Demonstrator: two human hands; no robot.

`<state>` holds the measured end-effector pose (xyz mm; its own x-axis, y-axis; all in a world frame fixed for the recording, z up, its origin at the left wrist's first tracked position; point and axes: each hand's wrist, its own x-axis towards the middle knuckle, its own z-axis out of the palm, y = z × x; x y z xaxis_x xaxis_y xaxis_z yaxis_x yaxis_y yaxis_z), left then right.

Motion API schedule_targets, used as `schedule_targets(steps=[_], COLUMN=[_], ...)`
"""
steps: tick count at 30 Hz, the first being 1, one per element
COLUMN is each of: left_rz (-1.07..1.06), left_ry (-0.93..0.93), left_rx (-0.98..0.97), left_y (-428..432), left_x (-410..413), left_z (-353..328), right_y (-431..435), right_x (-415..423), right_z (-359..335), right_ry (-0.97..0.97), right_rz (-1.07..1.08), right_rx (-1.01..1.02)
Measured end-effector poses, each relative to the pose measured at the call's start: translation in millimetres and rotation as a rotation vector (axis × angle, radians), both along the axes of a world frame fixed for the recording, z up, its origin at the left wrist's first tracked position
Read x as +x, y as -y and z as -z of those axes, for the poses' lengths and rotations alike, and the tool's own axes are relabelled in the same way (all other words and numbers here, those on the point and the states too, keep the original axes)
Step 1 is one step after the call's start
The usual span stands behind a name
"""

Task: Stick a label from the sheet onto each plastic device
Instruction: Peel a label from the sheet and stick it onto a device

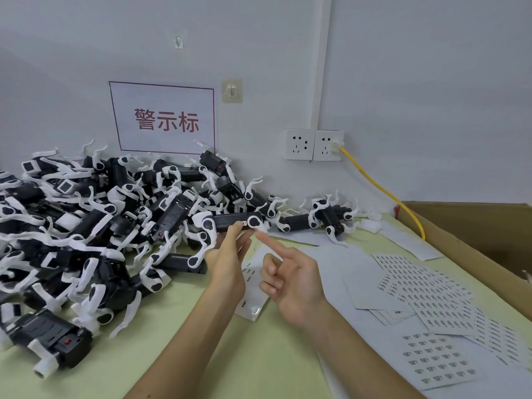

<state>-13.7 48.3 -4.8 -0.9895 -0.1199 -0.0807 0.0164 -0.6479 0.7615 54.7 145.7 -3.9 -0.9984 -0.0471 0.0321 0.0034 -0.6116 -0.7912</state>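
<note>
The left hand's (227, 260) fingers (240, 230) clamp a black plastic device with white curved arms (230, 221). Beside them, the right hand (290, 280) points its index finger at the device, the other fingers curled on nothing. The step looks like pressing a label down. The next move calls for peeling another label from the white printed label sheets (426, 286), right of the fingers on the worktop (259, 355).

My left hand (227, 256) pinches the plastic device (230, 222) at its fingertips; my right hand (290, 280) extends its index finger, the others curled.

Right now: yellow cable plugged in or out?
Plugged in: yellow cable ends at a plug seated in the right wall socket; left socket bare.
</note>
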Motion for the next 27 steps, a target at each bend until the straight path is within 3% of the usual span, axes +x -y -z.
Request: schedule_targets(steps=[8,13,18,20,24,27], left_rz=[0.202,0.185,0.172,0.165,0.149,0.188], left_ry=[-0.062,-0.194,-0.247,-0.302,-0.397,-0.355], left_rx=[0.023,-0.148,-0.301,-0.344,-0.419,-0.362], left_y=[-4.2,-7.5,-12.0,-11.3,-8.5,-9.8], left_x=[7.5,9.5,13.6,14.4,15.6,15.2], left_z=[-0.5,-2.8,-1.5,-0.2,1.9,1.5], right_y=[-12.6,-21.1,-21.1,-18.8,-16.0,-19.1], right_x=[-0.9,-1.8,-2.0,-1.6,-2.3,-3.2], right_z=[-9.1,-14.1,-14.1,-14.0,-13.2,-12.3], right_ry=[-0.062,-0.068,-0.106,-0.136,-0.146,-0.151], right_rz=[0.169,0.243,0.492,0.476,0.397,0.395], right_rx=[0.007,-0.006,0.349,0.494,0.581,0.557])
